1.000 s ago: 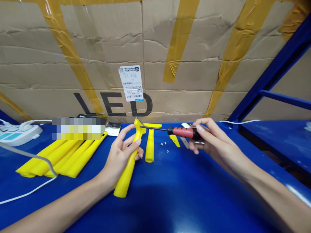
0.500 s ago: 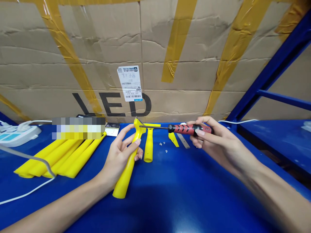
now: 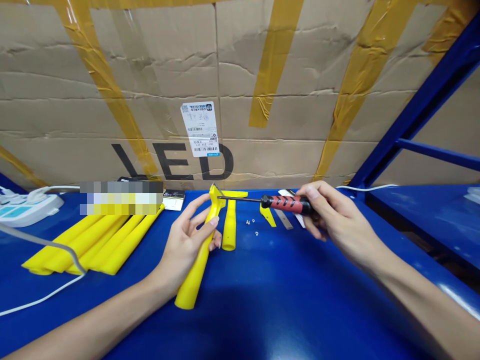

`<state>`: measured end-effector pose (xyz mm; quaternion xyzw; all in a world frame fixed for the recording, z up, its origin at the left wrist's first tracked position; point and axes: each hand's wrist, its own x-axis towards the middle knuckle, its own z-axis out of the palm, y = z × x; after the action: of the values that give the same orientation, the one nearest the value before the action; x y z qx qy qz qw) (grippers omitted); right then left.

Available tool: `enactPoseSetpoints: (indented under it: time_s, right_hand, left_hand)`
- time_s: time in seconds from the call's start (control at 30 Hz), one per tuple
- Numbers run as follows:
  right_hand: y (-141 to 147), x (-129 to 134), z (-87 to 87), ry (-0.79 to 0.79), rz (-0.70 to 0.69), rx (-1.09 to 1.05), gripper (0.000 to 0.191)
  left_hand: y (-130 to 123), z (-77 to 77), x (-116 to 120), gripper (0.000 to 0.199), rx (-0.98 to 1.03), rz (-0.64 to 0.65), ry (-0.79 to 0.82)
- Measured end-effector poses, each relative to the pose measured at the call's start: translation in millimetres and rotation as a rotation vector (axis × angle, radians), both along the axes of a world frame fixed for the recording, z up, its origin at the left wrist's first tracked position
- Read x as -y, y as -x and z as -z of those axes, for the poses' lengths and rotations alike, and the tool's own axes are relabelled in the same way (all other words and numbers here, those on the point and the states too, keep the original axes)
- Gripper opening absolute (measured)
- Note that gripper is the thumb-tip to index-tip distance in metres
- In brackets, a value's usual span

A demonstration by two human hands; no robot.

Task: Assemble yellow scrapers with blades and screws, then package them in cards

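Hiding part of the yellow scraper handle point(image 3: 198, 260), my left hand point(image 3: 185, 245) wraps it; my right hand point(image 3: 333, 217) grips the red-and-black screwdriver point(image 3: 287, 202), tip at its flared head.

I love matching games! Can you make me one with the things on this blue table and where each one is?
Things:
1. screwdriver
2. yellow handle
3. power strip
4. small screws

Places:
A. far left of the table
B. in the left hand
C. loose on the table
D. in the right hand

Pairs: 1-D, 2-B, 3-A, 4-C
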<state>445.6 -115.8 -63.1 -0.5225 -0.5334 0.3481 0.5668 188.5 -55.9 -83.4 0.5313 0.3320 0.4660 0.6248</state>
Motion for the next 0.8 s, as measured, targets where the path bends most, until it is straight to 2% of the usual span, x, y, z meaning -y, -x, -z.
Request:
enactPoseSetpoints:
  time_s: [0.1,0.17,0.23,0.3,0.37,0.43,0.53,0.6,0.7,0.77,0.8]
  right_hand:
    - [0.4,-0.1,0.9,0.066,-0.035,-0.061,0.029]
    - [-0.3,0.1,0.8,0.057,-0.119,-0.173,0.026]
    - [-2.3,-0.1,1.0,0.031,-0.143,-0.191,0.03]
    - [-4.5,-1.1,1.6,0.029,-0.058,-0.112,0.024]
    - [-5.9,-2.0,2.0,0.052,0.069,-0.018,0.032]
    - [-6.6,-2.0,1.0,0.082,0.104,-0.016,0.038]
    - [-8.0,-0.6,-2.2,0.089,-0.066,-0.174,0.029]
    - [-10.2,-0.6,-3.0,0.063,-0.135,-0.218,0.032]
    - [-14.2,-3.0,0.0,0.059,-0.027,-0.09,0.029]
    - [-15.4,-4.3,2.5,0.08,0.047,-0.018,0.037]
    - [-15.3,-4.3,3.1,0.086,0.041,-0.029,0.038]
  left_hand:
    - [0.9,0.4,-0.5,0.062,-0.014,-0.011,-0.042]
    - [1.5,0.8,-0.8,0.06,-0.027,-0.031,-0.049]
    - [1.6,2.0,-0.4,0.055,-0.035,-0.033,-0.053]
    - [1.2,3.5,1.0,0.05,-0.046,-0.011,-0.064]
    - [0.6,4.6,2.8,0.048,-0.057,0.013,-0.077]
    - [0.4,4.9,3.9,0.048,-0.059,0.019,-0.086]
    - [0.8,5.4,3.8,0.047,-0.05,-0.008,-0.099]
    - [0.9,6.5,3.9,0.045,-0.05,-0.02,-0.105]
    - [0.5,8.7,6.3,0.043,-0.054,-0.006,-0.108]
    - [0.3,8.9,8.3,0.04,-0.054,0.003,-0.115]
    - [0.3,8.5,9.0,0.039,-0.05,0.0,-0.122]
